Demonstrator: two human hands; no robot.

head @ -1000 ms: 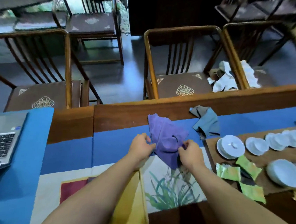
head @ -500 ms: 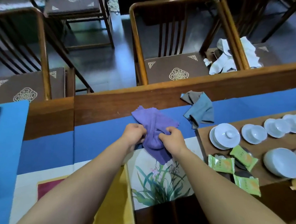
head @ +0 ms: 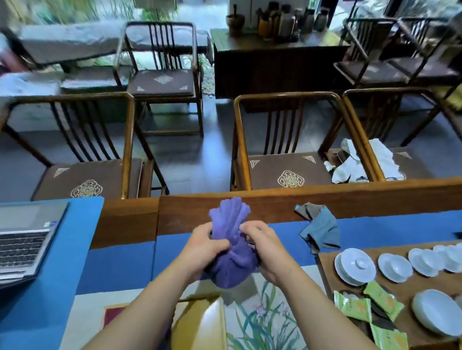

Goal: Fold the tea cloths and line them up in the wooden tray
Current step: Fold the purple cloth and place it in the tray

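1. The left hand (head: 201, 250) grips the left side of a purple tea cloth (head: 228, 252), fingers curled into the fabric.
2. The right hand (head: 267, 249) holds the same cloth from the right, its fingers pinching the gathered middle.
3. The purple tea cloth is bunched between both hands, its lower part rounded like a pouch and its upper edge fanned out in ridges above the fingers. It is lifted over the near part of the counter (head: 332, 202), above a blue runner (head: 125, 263) and the edge of a painted mat with green leaves (head: 262, 330).
4. A second, grey-blue tea cloth (head: 320, 230) lies crumpled on the blue runner to the right of the hands, apart from them and near the far corner of a wooden tray (head: 324, 266).
5. The wooden tray sits on the right of the counter and carries pale lidded cups and saucers (head: 354, 267) in a row, a larger pale bowl (head: 439, 312) nearer the viewer, and green tea packets (head: 353, 306) along its near-left corner.
6. An open laptop (head: 9, 238) rests on a blue mat at the left edge.
7. Beyond the counter stand wooden chairs with brown cushions (head: 290, 173); a white cloth (head: 353, 164) lies heaped across the seats of the two chairs on the right.
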